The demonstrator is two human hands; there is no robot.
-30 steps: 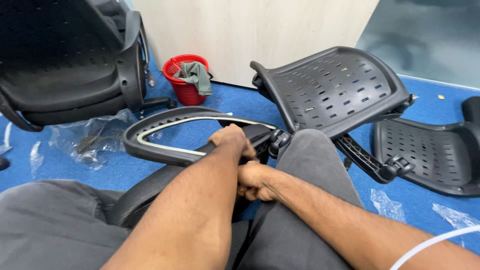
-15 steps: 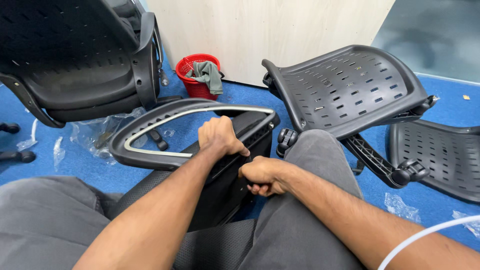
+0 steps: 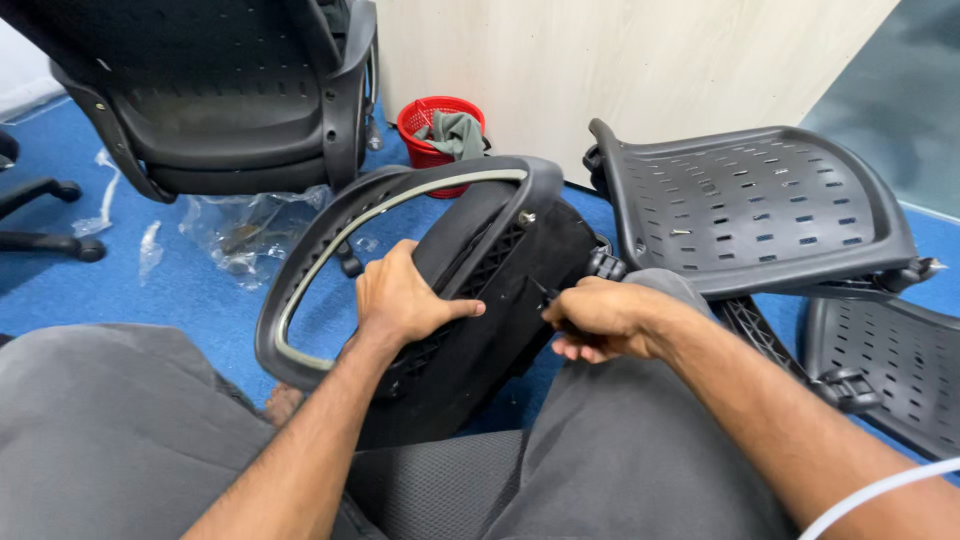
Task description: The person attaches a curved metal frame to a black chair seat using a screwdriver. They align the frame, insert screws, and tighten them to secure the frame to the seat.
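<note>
While the person sits on the blue floor (image 3: 190,290) with grey-trousered legs stretched forward, the single head view shows both bare hands working on a black chair part, a seat pan with an armrest loop (image 3: 400,270), propped tilted between the knees.

The left hand (image 3: 405,300) is closed on the part's upper edge, thumb over the front and fingers wrapped behind, steadying it. The looped black frame with its pale inner trim curves out to the left of and above that grip. The right hand (image 3: 600,318) is curled shut around something small and dark at the part's right side, just below a black knob (image 3: 606,265); what it pinches is hidden by the fingers, so I cannot tell whether it is a tool or a fastener.

By my judgement, the step in hand is fitting or tightening a fixing on the underside of this part. The next move seems to call for a firm steadying hold from the left while the right turns or presses at the joint.

Beyond the right grip lie two perforated black seat shells (image 3: 760,205). Beyond the left grip stands an assembled black chair (image 3: 220,90), with crumpled clear plastic wrap (image 3: 245,230) beneath it and a red basket (image 3: 435,125) holding a grey cloth by the pale wall.
</note>
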